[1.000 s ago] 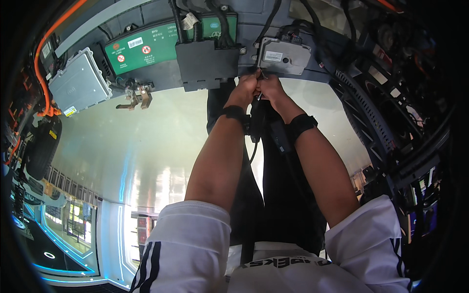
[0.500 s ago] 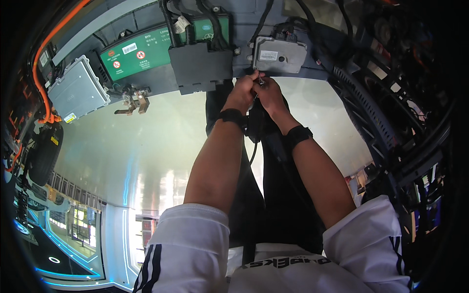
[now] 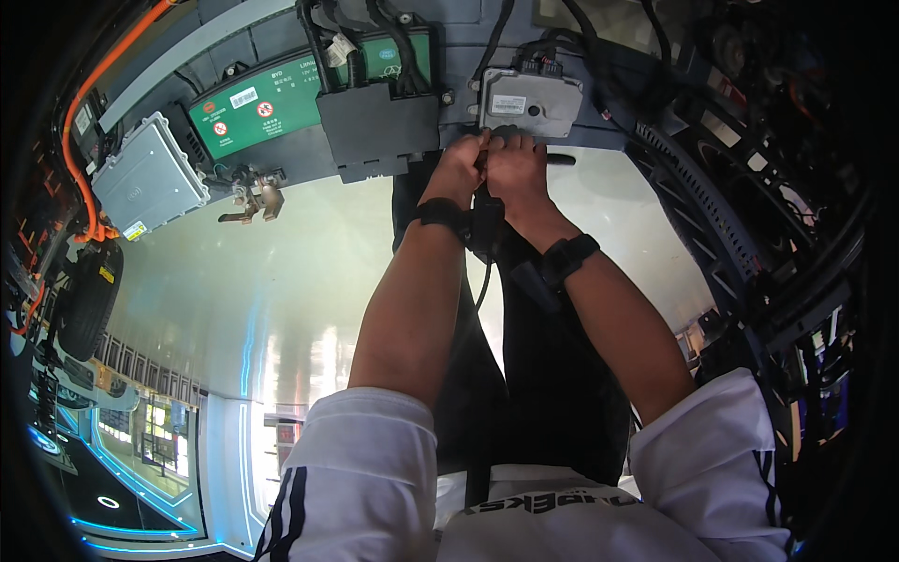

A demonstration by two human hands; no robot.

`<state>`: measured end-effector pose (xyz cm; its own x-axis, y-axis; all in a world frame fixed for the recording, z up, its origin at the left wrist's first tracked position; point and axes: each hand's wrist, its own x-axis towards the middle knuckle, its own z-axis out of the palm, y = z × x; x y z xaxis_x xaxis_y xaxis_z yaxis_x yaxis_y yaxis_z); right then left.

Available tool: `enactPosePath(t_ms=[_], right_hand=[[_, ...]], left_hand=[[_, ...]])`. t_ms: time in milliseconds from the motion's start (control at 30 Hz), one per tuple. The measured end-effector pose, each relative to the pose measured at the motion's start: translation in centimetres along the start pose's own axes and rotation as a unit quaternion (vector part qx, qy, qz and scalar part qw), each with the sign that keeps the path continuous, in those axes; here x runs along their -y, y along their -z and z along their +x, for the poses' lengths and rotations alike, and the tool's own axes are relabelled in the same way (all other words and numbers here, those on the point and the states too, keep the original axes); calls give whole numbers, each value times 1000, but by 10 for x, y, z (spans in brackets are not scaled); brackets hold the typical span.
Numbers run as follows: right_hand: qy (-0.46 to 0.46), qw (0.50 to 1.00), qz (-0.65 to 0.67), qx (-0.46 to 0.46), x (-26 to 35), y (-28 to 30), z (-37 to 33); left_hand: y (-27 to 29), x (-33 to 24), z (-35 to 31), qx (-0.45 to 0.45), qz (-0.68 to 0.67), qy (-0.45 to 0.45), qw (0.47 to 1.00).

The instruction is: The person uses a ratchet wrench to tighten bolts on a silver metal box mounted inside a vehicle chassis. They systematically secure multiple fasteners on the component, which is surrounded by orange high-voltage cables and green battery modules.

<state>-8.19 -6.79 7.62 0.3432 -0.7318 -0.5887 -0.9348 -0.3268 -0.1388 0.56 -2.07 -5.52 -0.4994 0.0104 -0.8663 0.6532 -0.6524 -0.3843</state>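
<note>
Both hands meet at the lower left edge of a silver-grey metal control unit [image 3: 543, 101]. My right hand [image 3: 517, 176] is closed, knuckles up, round a tool with a dark bar-like handle [image 3: 561, 159]; the handle's end sticks out to the right and the tool's head is hidden by the fingers. Pressed against it, my left hand [image 3: 462, 167] is closed, its fingertips by the unit's corner. What the left fingers grip, if anything, is hidden. Black bands with small devices are round both wrists; a cable [image 3: 483, 288] hangs from the left one.
Left of the hands sits a black box [image 3: 379, 129] with thick cables, over a green battery [image 3: 257, 108]. Farther left are a metal bracket [image 3: 260, 194], a finned silver unit [image 3: 150, 178], an orange cable [image 3: 70, 140] and a tyre [image 3: 91, 290]. A dark slatted frame [image 3: 702, 201] lies right.
My right hand has turned knuckles up, and the dark tool handle now shows to its right. A shiny metal piece seen between the hands earlier is hidden. The view has shifted slightly.
</note>
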Motion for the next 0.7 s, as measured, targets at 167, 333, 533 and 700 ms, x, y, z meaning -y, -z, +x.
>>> enactPosePath(t_ms=[167, 333, 533, 700], right_hand=[[-75, 953, 276, 99, -14, -20, 3], [-346, 629, 689, 99, 11, -19, 8], [-70, 977, 162, 118, 1, -27, 2], [-67, 985, 121, 101, 2, -21, 3]], left_hand=[[-32, -4, -22, -80, 89, -5, 993], [0, -16, -11, 19, 176, 39, 983], [-27, -9, -27, -107, 206, -51, 971], [-28, -2, -30, -93, 140, -81, 982]])
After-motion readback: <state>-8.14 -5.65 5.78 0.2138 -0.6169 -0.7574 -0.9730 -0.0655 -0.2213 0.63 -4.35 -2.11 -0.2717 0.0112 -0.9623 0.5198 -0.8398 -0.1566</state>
